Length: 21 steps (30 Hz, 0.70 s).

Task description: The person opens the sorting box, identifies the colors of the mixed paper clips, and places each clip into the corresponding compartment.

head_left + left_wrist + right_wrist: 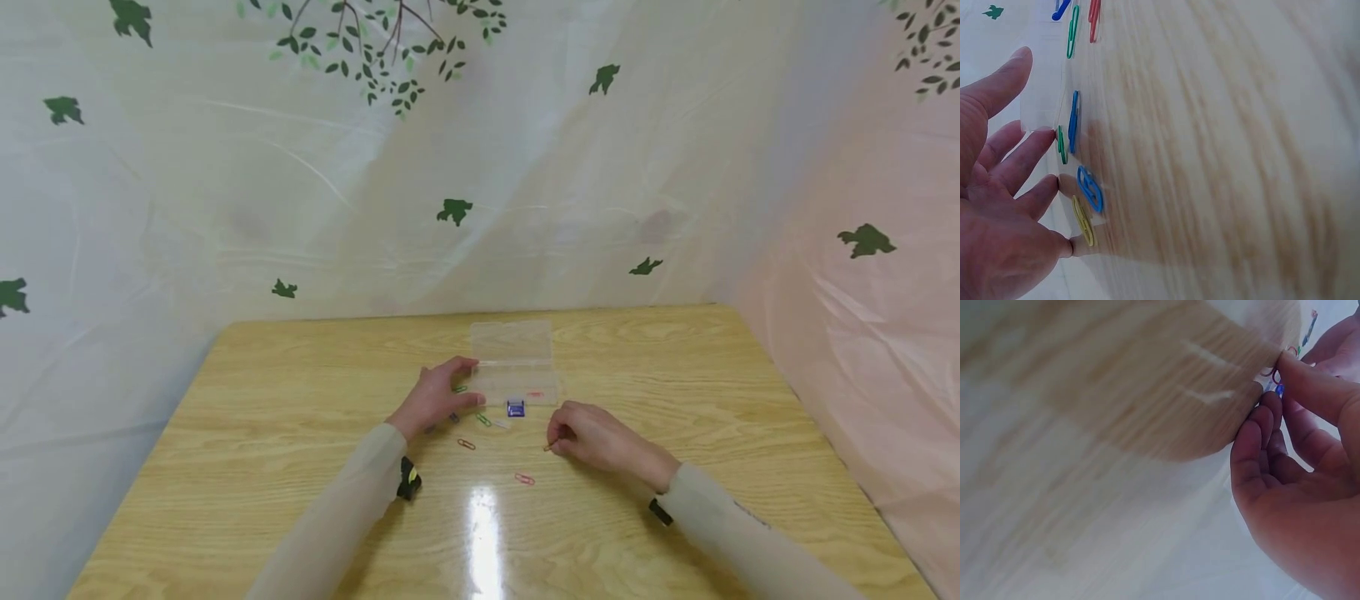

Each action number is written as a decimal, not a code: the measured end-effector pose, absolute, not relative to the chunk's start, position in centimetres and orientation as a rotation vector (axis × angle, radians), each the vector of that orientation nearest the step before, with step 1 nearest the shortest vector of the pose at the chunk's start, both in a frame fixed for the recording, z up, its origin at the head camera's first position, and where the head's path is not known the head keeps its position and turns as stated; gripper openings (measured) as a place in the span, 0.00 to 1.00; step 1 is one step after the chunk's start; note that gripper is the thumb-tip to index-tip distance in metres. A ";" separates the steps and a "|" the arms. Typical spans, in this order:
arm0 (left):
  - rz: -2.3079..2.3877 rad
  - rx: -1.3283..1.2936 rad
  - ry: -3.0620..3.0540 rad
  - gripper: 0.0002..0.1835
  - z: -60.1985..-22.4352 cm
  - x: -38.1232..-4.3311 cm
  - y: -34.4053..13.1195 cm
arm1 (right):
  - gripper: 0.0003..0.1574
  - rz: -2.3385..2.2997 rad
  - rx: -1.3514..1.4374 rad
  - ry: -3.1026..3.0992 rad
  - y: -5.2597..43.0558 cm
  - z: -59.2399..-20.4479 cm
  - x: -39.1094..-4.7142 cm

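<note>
A clear plastic box lies on the table with its lid folded back; a red paper clip is inside. My left hand rests at the box's left side, thumb and fingers spread apart. By its fingers in the left wrist view are a green paper clip, two blue ones and a yellow paper clip. My right hand pinches a small orange-brown paper clip between thumb and forefinger, right of the box's front; the fingers hide most of it.
In front of the box lie a small blue square item, a green paper clip, a red one and a pink one. The wooden table meets a leaf-patterned sheet behind.
</note>
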<state>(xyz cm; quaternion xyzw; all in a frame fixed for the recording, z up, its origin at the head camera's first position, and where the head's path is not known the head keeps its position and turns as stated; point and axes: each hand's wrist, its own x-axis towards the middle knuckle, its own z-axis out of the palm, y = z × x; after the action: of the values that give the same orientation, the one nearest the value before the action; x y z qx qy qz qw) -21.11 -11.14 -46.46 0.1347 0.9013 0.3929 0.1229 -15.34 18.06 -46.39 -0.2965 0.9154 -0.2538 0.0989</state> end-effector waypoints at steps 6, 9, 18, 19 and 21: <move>1.140 0.400 2.628 0.35 -46.4 -21.0 -11.2 | 0.09 -0.797 -0.862 2.667 18.0 -46.2 -15.2; 1.137 0.412 2.631 0.34 -46.5 -21.0 -11.2 | 0.06 -0.820 -0.833 2.639 18.0 -46.1 -15.1; 1.159 0.429 2.627 0.34 -46.4 -21.1 -11.3 | 0.06 -0.927 -0.856 2.658 18.2 -46.0 -14.8; 1.160 0.429 2.627 0.34 -46.5 -21.1 -11.3 | 0.06 -0.936 -0.861 2.666 18.2 -45.9 -14.8; 1.161 0.429 2.626 0.34 -46.5 -21.1 -11.3 | 0.07 -0.949 -0.871 2.690 18.2 -45.8 -14.8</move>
<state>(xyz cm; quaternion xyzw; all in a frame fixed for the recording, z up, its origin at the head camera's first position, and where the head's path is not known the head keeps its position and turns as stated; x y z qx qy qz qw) -21.12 -11.33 -46.46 0.1468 0.8982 0.3970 0.1189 -14.83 18.23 -45.80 -0.2910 0.8991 -0.3173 0.0793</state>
